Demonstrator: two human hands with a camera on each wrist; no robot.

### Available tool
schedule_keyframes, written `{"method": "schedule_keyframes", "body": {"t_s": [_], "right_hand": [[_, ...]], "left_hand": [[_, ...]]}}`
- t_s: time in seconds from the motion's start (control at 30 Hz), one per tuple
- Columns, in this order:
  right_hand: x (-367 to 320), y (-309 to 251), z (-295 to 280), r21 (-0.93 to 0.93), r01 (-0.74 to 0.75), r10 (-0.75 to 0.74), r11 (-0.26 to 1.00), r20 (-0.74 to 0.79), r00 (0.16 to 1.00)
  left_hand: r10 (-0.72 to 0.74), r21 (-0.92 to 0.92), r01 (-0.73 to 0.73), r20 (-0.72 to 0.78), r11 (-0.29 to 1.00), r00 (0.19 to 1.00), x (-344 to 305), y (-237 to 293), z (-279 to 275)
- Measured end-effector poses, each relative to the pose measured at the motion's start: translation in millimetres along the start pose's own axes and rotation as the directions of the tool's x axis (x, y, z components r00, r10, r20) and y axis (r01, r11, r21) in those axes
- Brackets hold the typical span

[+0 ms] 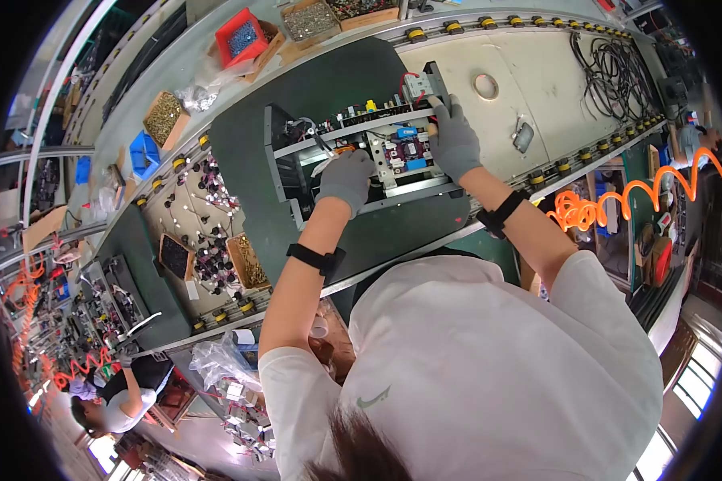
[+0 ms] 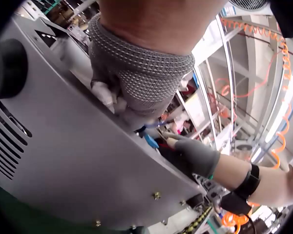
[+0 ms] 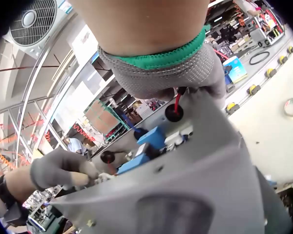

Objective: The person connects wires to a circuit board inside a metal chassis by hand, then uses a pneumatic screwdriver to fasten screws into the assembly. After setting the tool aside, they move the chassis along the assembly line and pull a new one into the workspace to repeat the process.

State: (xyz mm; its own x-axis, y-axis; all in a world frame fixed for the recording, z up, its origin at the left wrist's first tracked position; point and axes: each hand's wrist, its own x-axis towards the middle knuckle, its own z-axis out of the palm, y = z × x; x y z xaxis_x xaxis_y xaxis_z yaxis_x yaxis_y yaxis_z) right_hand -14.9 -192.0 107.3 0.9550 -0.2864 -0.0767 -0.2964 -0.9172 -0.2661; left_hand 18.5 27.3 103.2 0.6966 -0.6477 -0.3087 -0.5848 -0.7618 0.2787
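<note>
A grey metal case (image 1: 413, 191) with circuit boards inside lies on a dark green board (image 1: 241, 168). My gloved left hand (image 1: 347, 178) reaches into its middle; in the right wrist view, the thumb and fingers of this left hand (image 3: 66, 169) pinch white wires (image 3: 106, 177). At the right end, my gloved right hand (image 1: 456, 143) grips the end panel, its fingers curled over the edge beside a red wire (image 3: 177, 103). Blue components (image 3: 154, 138) sit between the hands. A white block (image 1: 415, 85) with red wires is at the case's far right corner.
A tape roll (image 1: 485, 86) and coiled black cables (image 1: 610, 76) lie to the right. Screw boxes (image 1: 311, 20) and a red bin (image 1: 241, 38) stand behind; small wired parts (image 1: 212, 232) lie left. An orange coiled hose (image 1: 578, 210) hangs at right. Another person (image 1: 128, 397) works at far left.
</note>
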Motion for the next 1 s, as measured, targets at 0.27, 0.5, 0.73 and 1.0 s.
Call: {"method": "schedule_keyframes", "body": {"t_s": [0.27,0.5,0.73,1.0], "right_hand": [[2,5,3,0.085,0.039,-0.032,0.996,-0.077,0.996],[1,8,1,0.151,0.035,-0.021,0.988,-0.091,0.996],[1,12,0,0.215,0.023,-0.01,0.976,-0.063,0.998],[0,10,-4,0.254,-0.008,0.013,0.967,-0.018,1.0]], "left_hand": [[-0.246,0.315,0.243,-0.031,0.918,0.969,34,16,9],[-0.303,0.395,0.241,0.102,0.886,0.947,41,24,-9],[-0.196,0.328,0.203,-0.055,0.923,0.979,24,2,-6],[-0.256,0.32,0.208,0.114,0.924,0.96,5,5,-43]]}}
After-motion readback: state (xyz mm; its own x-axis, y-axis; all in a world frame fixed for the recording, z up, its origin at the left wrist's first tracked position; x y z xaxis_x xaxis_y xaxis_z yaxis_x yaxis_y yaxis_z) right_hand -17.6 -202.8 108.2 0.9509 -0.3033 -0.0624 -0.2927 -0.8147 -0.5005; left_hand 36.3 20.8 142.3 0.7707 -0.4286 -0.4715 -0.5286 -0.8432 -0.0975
